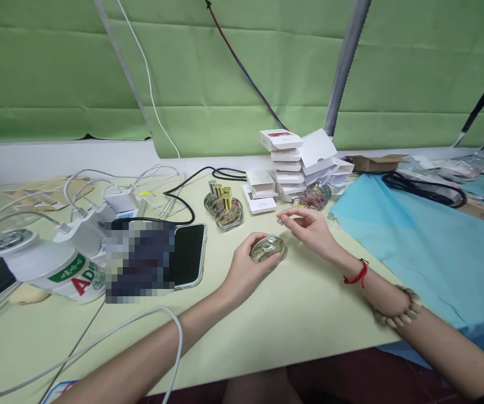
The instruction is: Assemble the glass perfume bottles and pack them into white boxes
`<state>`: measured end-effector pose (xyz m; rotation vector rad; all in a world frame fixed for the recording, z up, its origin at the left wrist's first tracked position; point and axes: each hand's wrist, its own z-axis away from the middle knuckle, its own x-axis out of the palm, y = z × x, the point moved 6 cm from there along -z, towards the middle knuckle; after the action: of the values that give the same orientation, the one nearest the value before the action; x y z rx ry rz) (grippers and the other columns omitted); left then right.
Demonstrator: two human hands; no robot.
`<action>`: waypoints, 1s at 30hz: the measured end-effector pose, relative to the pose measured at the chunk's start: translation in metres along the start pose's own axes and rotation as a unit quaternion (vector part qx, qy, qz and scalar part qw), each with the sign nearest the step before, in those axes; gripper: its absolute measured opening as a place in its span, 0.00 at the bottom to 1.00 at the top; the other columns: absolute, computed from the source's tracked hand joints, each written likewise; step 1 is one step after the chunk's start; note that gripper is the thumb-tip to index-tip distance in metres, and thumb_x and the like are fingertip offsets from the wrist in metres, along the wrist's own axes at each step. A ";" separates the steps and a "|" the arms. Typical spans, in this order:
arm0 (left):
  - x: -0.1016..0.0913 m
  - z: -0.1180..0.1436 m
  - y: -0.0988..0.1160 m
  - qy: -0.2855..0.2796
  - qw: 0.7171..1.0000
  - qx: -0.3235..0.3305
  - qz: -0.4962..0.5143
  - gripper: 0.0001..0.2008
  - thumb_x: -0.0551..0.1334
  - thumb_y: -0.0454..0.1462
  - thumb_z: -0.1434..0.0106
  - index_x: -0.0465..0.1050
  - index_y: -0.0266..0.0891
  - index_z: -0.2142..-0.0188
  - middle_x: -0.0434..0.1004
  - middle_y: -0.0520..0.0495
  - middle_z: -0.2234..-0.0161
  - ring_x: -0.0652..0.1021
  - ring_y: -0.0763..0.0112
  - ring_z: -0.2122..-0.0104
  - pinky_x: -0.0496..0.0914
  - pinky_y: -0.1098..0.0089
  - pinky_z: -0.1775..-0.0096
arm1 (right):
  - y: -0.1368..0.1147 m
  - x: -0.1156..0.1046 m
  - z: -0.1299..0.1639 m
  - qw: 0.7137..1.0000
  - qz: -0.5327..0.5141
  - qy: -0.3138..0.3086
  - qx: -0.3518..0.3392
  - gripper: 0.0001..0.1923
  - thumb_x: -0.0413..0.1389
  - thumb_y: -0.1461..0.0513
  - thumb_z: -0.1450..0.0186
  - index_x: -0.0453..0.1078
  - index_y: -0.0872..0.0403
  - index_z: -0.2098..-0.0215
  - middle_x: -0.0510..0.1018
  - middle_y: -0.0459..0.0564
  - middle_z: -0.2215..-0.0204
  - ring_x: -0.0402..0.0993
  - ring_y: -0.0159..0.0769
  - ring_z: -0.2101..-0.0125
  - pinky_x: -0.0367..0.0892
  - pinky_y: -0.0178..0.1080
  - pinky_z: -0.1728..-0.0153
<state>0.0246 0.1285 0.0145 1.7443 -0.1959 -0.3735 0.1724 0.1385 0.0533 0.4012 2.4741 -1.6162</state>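
The pale green table takes up most of the view, and its near edge runs across the bottom, where both forearms come in over it. A blue sheet covers the table to the right of the round glass bottle, which stands near the middle of the bare green top. There is open room on the table in front of the bottle, towards the near edge, and some to its left before the phone lying face up.

The left hand reaches in from the lower left, arm stretched and low, and curls around the left side of the bottle, holding it upright on the table. The right hand comes in from the right, wrist bent with a red string on it and a bead bracelet further up the arm. Its thumb and forefinger are pinched narrow on a small silvery piece just above and right of the bottle (what the piece is cannot be told).

Behind the bottle stands a stack of small white boxes, and behind and to its left a cluster of gold-capped bottles. Far left of the bottle sits a white device with cables, bearing the red letters "AD" on a partly hidden label.
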 end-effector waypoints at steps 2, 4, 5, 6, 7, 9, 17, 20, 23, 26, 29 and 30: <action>0.001 0.000 0.000 -0.002 1.000 0.001 0.002 0.14 0.64 0.38 0.48 0.67 0.38 0.61 0.72 0.48 0.64 0.72 0.69 0.63 0.66 0.71 0.61 | -0.004 0.008 0.003 0.999 -0.035 -0.031 -0.018 0.14 0.56 0.52 0.42 0.74 0.54 0.68 0.78 0.50 0.69 0.70 0.29 0.74 0.65 0.32 0.75; 0.001 0.000 0.000 -0.007 1.000 0.000 0.004 0.15 0.64 0.38 0.48 0.67 0.38 0.60 0.72 0.48 0.63 0.72 0.69 0.62 0.66 0.71 0.61 | -0.006 0.013 0.005 0.996 -0.061 -0.059 -0.035 0.12 0.55 0.54 0.41 0.74 0.53 0.67 0.78 0.50 0.67 0.72 0.32 0.67 0.67 0.34 0.69; 0.002 0.000 0.000 -0.009 1.000 0.001 0.006 0.15 0.63 0.37 0.47 0.67 0.38 0.60 0.72 0.48 0.63 0.72 0.69 0.62 0.66 0.71 0.60 | -0.006 0.015 0.006 0.994 -0.068 -0.072 -0.038 0.12 0.55 0.54 0.40 0.74 0.53 0.67 0.78 0.50 0.66 0.72 0.32 0.66 0.68 0.34 0.67; 0.002 0.000 0.000 -0.011 1.000 0.001 0.007 0.15 0.63 0.37 0.47 0.67 0.38 0.60 0.72 0.48 0.63 0.73 0.69 0.62 0.66 0.71 0.60 | -0.005 0.016 0.006 0.993 -0.071 -0.083 -0.036 0.11 0.55 0.54 0.41 0.74 0.52 0.66 0.78 0.50 0.65 0.72 0.32 0.65 0.68 0.35 0.67; 0.002 0.001 0.001 -0.011 1.000 0.002 0.008 0.15 0.63 0.37 0.47 0.68 0.38 0.59 0.72 0.47 0.63 0.73 0.68 0.62 0.66 0.71 0.60 | -0.004 0.016 0.006 0.993 -0.073 -0.087 -0.031 0.11 0.56 0.54 0.41 0.74 0.52 0.66 0.78 0.50 0.65 0.73 0.33 0.65 0.69 0.35 0.67; 0.001 0.001 0.001 -0.010 1.000 -0.001 0.008 0.15 0.64 0.37 0.48 0.68 0.38 0.59 0.73 0.47 0.63 0.73 0.68 0.62 0.66 0.71 0.60 | -0.001 0.014 0.005 0.994 -0.077 -0.076 -0.015 0.12 0.57 0.54 0.42 0.74 0.52 0.66 0.78 0.50 0.65 0.73 0.33 0.65 0.69 0.36 0.66; 0.002 0.000 -0.002 -0.015 1.000 -0.009 0.015 0.15 0.64 0.38 0.48 0.68 0.38 0.60 0.73 0.48 0.62 0.73 0.68 0.61 0.66 0.71 0.60 | -0.003 0.018 0.007 0.988 -0.113 -0.105 0.000 0.09 0.59 0.56 0.44 0.75 0.52 0.68 0.78 0.49 0.67 0.73 0.32 0.66 0.70 0.36 0.67; 0.003 0.001 0.000 -0.020 1.000 -0.002 0.017 0.14 0.64 0.38 0.47 0.67 0.38 0.60 0.73 0.48 0.62 0.73 0.69 0.61 0.66 0.72 0.60 | -0.001 0.019 0.007 0.988 -0.103 -0.113 0.006 0.10 0.61 0.56 0.45 0.75 0.52 0.67 0.77 0.50 0.66 0.72 0.33 0.66 0.69 0.35 0.69; 0.004 0.001 0.002 -0.022 1.000 0.002 0.020 0.13 0.63 0.38 0.46 0.67 0.38 0.60 0.73 0.47 0.62 0.73 0.69 0.61 0.66 0.71 0.59 | 0.002 0.020 0.008 0.988 -0.096 -0.121 0.016 0.12 0.62 0.56 0.46 0.75 0.52 0.65 0.78 0.50 0.66 0.72 0.33 0.66 0.69 0.35 0.70; 0.004 0.001 0.001 -0.021 1.000 -0.003 0.022 0.14 0.63 0.38 0.46 0.67 0.38 0.60 0.73 0.47 0.62 0.74 0.68 0.60 0.67 0.70 0.58 | 0.004 0.022 0.008 0.985 -0.114 -0.132 0.016 0.12 0.60 0.56 0.45 0.75 0.52 0.63 0.78 0.50 0.64 0.72 0.33 0.65 0.69 0.35 0.68; 0.003 0.000 0.000 -0.015 0.999 -0.006 0.027 0.15 0.64 0.38 0.48 0.68 0.38 0.60 0.74 0.47 0.61 0.74 0.67 0.59 0.67 0.69 0.58 | 0.002 0.025 0.010 0.979 -0.139 -0.146 0.013 0.13 0.58 0.58 0.42 0.72 0.51 0.59 0.77 0.50 0.61 0.73 0.32 0.63 0.69 0.35 0.64; 0.003 0.000 -0.001 -0.016 0.999 -0.006 0.029 0.16 0.65 0.38 0.48 0.68 0.38 0.59 0.74 0.47 0.61 0.74 0.67 0.59 0.67 0.69 0.58 | 0.001 0.026 0.010 0.977 -0.145 -0.153 0.013 0.13 0.58 0.58 0.41 0.72 0.51 0.58 0.77 0.50 0.61 0.73 0.31 0.62 0.69 0.35 0.63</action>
<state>0.0274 0.1276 0.0131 1.7174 -0.2667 -0.3595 0.1483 0.1334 0.0410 -0.2068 2.3574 -1.6635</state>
